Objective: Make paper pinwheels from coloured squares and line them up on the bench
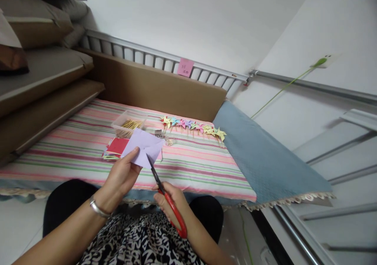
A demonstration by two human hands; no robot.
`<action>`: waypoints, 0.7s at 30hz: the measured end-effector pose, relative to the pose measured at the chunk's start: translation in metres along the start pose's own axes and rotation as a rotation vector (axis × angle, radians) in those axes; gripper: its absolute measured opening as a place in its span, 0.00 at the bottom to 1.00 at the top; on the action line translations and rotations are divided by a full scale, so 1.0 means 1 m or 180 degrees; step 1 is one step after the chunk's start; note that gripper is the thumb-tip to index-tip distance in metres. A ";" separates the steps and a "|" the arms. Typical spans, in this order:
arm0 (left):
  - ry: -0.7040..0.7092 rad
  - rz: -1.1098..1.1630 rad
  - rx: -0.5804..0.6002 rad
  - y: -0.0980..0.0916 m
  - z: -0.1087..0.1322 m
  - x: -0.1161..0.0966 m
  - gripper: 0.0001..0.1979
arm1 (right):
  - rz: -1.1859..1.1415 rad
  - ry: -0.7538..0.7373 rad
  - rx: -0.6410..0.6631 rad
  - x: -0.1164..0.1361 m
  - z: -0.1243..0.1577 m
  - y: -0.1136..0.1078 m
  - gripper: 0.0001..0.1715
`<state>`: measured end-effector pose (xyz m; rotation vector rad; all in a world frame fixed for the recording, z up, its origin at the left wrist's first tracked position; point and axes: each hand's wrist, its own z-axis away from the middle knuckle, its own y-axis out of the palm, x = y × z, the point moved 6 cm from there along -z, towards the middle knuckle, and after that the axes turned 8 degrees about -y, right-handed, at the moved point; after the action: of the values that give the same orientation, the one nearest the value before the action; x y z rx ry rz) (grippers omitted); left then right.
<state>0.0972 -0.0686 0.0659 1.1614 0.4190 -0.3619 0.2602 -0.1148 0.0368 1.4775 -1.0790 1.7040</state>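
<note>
From here I'm reading plain lilac on the paper square [147, 139], red and black on the scissors [161, 187]. The cloth [194, 170] is running in pink, green, maroon and white stripes; the pinwheels [189, 125] are mixing yellow, blue, pink and lilac. Red is topping the paper stack [117, 145].

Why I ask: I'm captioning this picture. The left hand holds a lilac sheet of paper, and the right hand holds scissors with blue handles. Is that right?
Not quite: the handles of the scissors are red, not blue, as the head view shows. The left hand does hold the lilac sheet, and the right hand the scissors.
</note>
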 end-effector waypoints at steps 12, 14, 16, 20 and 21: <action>-0.0093 -0.0082 0.0003 0.009 0.008 -0.004 0.09 | 0.0214 -0.0113 0.0042 0.008 0.000 -0.002 0.27; -0.0088 -0.0095 0.0000 0.010 0.009 -0.005 0.09 | 0.0210 -0.0165 0.0032 0.009 -0.001 -0.001 0.27; -0.0070 -0.0090 0.0003 0.010 0.011 -0.006 0.09 | 0.0188 -0.0210 0.0023 0.009 -0.001 0.000 0.28; -0.0054 -0.0052 0.0027 0.011 0.013 -0.006 0.10 | 0.0154 -0.0247 0.0022 0.008 -0.002 0.002 0.28; -0.0058 -0.0041 0.0029 0.012 0.013 -0.006 0.09 | 0.0143 -0.0249 0.0021 0.008 -0.002 0.002 0.29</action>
<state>0.0994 -0.0763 0.0824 1.1638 0.4096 -0.3856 0.2561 -0.1146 0.0438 1.5462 -1.1567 1.6940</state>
